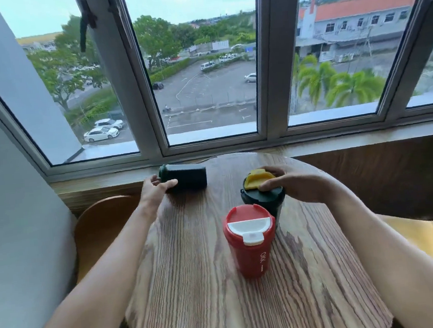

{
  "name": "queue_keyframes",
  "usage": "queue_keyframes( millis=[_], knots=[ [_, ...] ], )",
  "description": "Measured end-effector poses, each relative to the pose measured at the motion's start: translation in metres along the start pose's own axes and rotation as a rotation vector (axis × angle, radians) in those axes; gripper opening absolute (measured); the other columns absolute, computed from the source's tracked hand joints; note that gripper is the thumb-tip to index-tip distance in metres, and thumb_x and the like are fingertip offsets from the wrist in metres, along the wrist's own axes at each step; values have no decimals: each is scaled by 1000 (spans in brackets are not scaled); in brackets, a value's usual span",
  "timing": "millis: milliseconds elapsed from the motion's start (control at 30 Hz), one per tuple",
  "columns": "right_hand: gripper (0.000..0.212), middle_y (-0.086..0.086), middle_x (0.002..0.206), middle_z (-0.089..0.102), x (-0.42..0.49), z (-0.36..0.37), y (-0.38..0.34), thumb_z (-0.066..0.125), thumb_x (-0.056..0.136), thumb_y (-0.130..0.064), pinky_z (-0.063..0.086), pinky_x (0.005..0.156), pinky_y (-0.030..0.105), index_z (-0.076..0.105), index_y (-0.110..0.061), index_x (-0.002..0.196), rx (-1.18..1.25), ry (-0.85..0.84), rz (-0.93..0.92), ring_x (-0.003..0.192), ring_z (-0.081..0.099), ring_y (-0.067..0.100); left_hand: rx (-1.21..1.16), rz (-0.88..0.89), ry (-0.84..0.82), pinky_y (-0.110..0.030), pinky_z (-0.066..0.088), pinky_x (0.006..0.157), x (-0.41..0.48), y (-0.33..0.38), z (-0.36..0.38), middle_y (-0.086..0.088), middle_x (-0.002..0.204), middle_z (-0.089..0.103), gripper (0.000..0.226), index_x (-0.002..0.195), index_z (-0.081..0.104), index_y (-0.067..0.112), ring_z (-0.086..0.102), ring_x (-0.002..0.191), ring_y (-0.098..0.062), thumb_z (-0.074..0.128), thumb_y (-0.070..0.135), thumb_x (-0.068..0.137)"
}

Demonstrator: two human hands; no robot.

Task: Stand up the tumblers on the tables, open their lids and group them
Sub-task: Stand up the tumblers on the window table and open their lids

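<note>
Right of frame centre, the red tumbler (248, 242) and yellow-lidded tumbler (264, 193) stand together on the tabletop (194, 283); the right hand (290, 186) grips the yellow flap. Upper left, the dark green tumbler (185, 178) lies sideways, the open left hand (155, 192) reaching it. Red's flap looks shut.

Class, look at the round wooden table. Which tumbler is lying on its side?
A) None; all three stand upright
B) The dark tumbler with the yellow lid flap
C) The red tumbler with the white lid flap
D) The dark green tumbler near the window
D: the dark green tumbler lies on its side by the table's far edge, with the left hand at it, while the other two stand upright.
</note>
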State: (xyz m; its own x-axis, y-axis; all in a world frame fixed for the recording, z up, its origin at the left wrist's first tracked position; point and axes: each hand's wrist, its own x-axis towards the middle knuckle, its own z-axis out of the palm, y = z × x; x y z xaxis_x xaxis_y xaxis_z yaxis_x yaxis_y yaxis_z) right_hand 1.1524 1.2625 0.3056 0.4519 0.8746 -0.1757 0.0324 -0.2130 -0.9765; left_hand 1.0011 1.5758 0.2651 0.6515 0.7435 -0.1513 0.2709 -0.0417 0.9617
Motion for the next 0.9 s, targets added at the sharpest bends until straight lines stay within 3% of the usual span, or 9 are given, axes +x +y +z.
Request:
queue_keyframes(
  millis=[100, 200, 333, 433, 500, 600, 733, 800, 900],
  knots=[
    [44, 19, 131, 60, 0, 2, 3, 67, 86, -5, 36, 111, 40, 57, -8, 128, 70, 11, 39, 122, 58, 28, -36, -28, -124, -41, 43, 105, 33, -4, -7, -12, 144, 49, 93, 149, 34, 12, 48, 130, -29, 86, 14, 71],
    [62, 15, 131, 62, 6, 0, 14, 75, 79, -10, 38, 111, 39, 51, -9, 136, 197, 15, 71, 122, 58, 27, -49, -18, -235, -41, 43, 108, 52, -10, -10, -11, 140, 51, 102, 148, 34, 16, 51, 125, -27, 90, 15, 63],
    [59, 10, 120, 65, 9, 5, 15, 70, 78, -7, 45, 96, 30, 51, -3, 134, 271, 20, 60, 109, 61, 21, -89, 9, -390, -39, 53, 92, 61, -9, -15, -14, 134, 55, 101, 139, 42, 19, 56, 118, -28, 89, 20, 50],
    [59, 10, 121, 65, 8, 5, 15, 71, 77, -7, 48, 94, 27, 53, -6, 133, 293, 20, 56, 109, 62, 20, -91, 40, -382, -44, 46, 106, 65, -10, -19, -11, 135, 54, 106, 135, 45, 19, 53, 124, -30, 92, 28, 40],
    [55, 10, 120, 65, 9, 5, 15, 67, 79, -5, 51, 91, 25, 54, -6, 133, 296, 27, 59, 108, 63, 20, -58, 87, -359, -44, 43, 110, 60, -8, -20, -10, 138, 50, 113, 143, 41, 22, 50, 127, -29, 95, 32, 44],
    [55, 10, 120, 66, 8, 6, 14, 66, 79, -5, 51, 91, 25, 53, -6, 133, 289, 18, 59, 107, 63, 20, 76, 240, -299, -39, 48, 102, 52, 9, -15, -9, 134, 42, 98, 147, 39, 23, 49, 122, -28, 90, 21, 63],
    [53, 9, 118, 68, 7, 8, 12, 67, 78, -6, 52, 90, 25, 56, -8, 131, 294, 26, 58, 106, 64, 19, 440, 418, -338, -36, 39, 108, 45, 43, 1, -7, 127, 30, 96, 145, 43, 31, 39, 123, -30, 92, 27, 62],
    [54, 10, 118, 67, 6, 8, 12, 69, 77, -7, 50, 93, 27, 57, -7, 130, 301, 31, 54, 106, 64, 20, 571, 464, -393, -41, 36, 114, 40, 55, 14, -8, 127, 30, 96, 147, 40, 33, 37, 128, -33, 91, 27, 65],
    [60, 11, 120, 67, 4, 8, 13, 74, 74, -11, 47, 97, 30, 56, -6, 131, 294, 22, 53, 109, 63, 21, 740, 484, -475, -49, 33, 116, 32, 70, 37, -4, 129, 30, 99, 150, 32, 38, 34, 129, -29, 87, 43, 67]
  ],
)
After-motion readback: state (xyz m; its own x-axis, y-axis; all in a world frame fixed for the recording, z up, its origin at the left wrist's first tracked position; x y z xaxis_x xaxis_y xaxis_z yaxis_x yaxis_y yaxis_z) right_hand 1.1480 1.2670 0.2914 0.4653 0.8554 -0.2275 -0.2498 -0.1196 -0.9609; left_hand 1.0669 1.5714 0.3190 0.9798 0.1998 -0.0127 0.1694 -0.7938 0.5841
